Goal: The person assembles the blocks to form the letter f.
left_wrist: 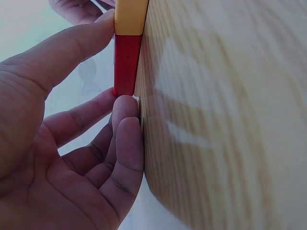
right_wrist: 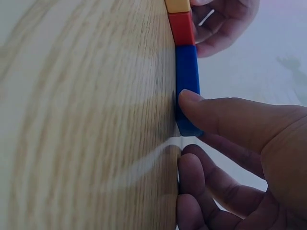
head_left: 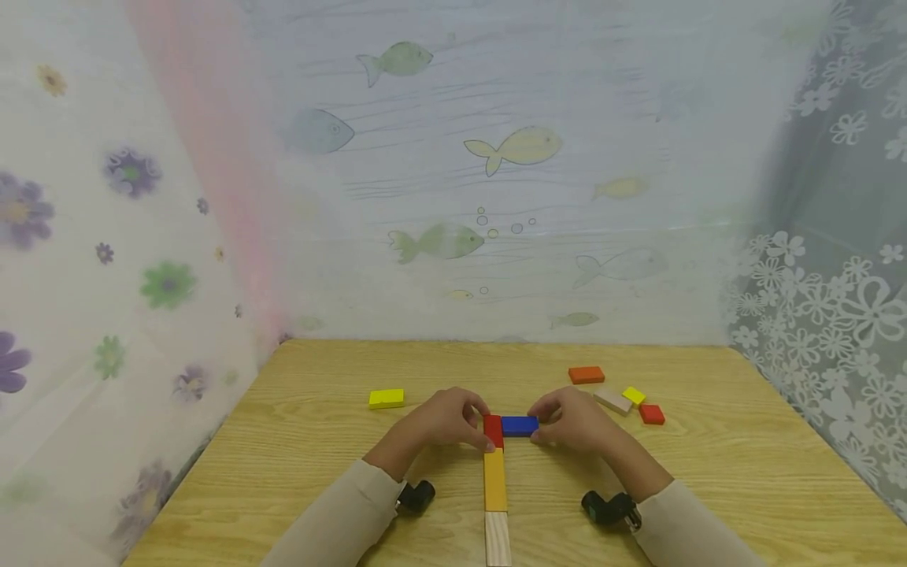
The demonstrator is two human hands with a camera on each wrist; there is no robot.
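Note:
A red block [head_left: 493, 431], an orange-yellow block [head_left: 495, 480] and a plain wooden block [head_left: 498, 539] lie end to end in a line on the table. A blue block [head_left: 520, 426] extends right from the red one, touching its side. My left hand [head_left: 446, 417] pinches the red block, index finger at its far end and thumb near the joint with the orange-yellow block [left_wrist: 130, 18]. With thumb and index finger, my right hand [head_left: 572, 421] grips the right end of the blue block [right_wrist: 187, 69]. The other fingers of both hands rest low by the tabletop.
On the wooden table [head_left: 305, 472], a yellow block [head_left: 386, 398] lies to the left. An orange block [head_left: 586, 375], a plain block [head_left: 613, 401], a small yellow block [head_left: 634, 396] and a small red block [head_left: 652, 414] lie beyond my right hand. A fish-patterned curtain [head_left: 439, 189] hangs behind.

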